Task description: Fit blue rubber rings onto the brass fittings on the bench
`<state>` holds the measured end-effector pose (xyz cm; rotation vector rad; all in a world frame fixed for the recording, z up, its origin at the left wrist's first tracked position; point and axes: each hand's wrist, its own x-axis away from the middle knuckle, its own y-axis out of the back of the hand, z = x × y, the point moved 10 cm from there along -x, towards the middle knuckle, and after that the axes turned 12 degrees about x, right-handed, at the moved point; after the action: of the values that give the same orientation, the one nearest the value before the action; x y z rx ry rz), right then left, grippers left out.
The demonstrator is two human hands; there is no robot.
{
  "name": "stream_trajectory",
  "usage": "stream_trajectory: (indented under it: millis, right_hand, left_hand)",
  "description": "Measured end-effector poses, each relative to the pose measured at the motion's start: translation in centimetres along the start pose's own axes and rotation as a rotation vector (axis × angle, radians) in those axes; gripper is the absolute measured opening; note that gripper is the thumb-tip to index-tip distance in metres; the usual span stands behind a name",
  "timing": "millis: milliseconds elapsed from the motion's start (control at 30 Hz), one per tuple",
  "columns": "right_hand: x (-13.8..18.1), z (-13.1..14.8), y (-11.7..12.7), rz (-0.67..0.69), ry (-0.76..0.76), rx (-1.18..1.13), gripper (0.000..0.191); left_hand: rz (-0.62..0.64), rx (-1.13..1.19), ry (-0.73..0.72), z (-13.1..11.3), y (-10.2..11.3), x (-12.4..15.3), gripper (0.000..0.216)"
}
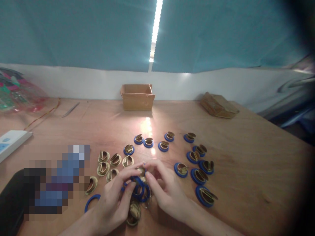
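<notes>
My left hand (114, 195) and my right hand (168, 191) meet low in the middle, fingers closed round a round brass-coloured fitting (141, 171). Several blue rings (141, 190) bunch just below it, between the fingers; which hand grips them I cannot tell. Beneath the hands another brass fitting (134, 213) lies on the wooden table (246, 170). A loose blue ring (91, 200) is left of my left hand, partly hidden by it. Several bare brass fittings (103, 168) with upright flaps sit to the left. Fittings with blue rings round their bases (199, 176) stand to the right and behind.
An open cardboard box (137, 101) stands against the back wall, and a crumpled brown box (219, 105) lies back right. At left are a white power strip (13, 142), a thin blade-like strip (71, 109), clear plastic bags (18, 93) and a pixelated blue area (62, 177).
</notes>
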<state>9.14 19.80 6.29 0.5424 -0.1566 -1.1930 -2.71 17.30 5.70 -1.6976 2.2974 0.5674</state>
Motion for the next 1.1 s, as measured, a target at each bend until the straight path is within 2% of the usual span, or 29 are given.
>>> stream_trajectory:
  millis: [133, 233, 400, 533, 633, 900, 1100]
  right_hand:
    - [-0.2, -1.3, -1.4, 0.147, -0.116, -0.196, 0.024]
    - [-0.3, -1.7, -1.6, 0.165, -0.18, -0.366, 0.029]
    - [-0.6, -2.9, 0.7, -0.024, -0.288, -0.405, 0.035]
    - [-0.8, -3.2, 3.0, -0.172, -0.292, -0.37, 0.035]
    - [-0.8, -3.1, 3.5, -0.206, -0.273, -0.35, 0.033]
    - [-0.4, -2.5, 1.0, -0.105, -0.217, -0.279, 0.024]
    - [-0.1, -1.7, -0.6, 0.022, -0.16, -0.275, 0.021]
  left_hand:
    - [-0.051, 0.061, 0.02, 0.7, 0.4, 0.1, 0.036]
    - [-0.098, 0.092, 0.038, 1.0, 0.8, 0.0, 0.03]
    - [-0.152, -0.021, 0.07, 0.6, 1.7, -0.5, 0.028]
    - [-0.062, -0.183, 0.091, 0.0, 1.0, -1.0, 0.037]
    - [-0.023, -0.214, 0.079, -0.3, 0.5, -1.0, 0.04]
    - [0.025, -0.253, 0.021, -0.6, 0.1, -1.1, 0.04]
    - [0.007, -0.147, 0.14, 0.5, 0.3, -0.4, 0.04]
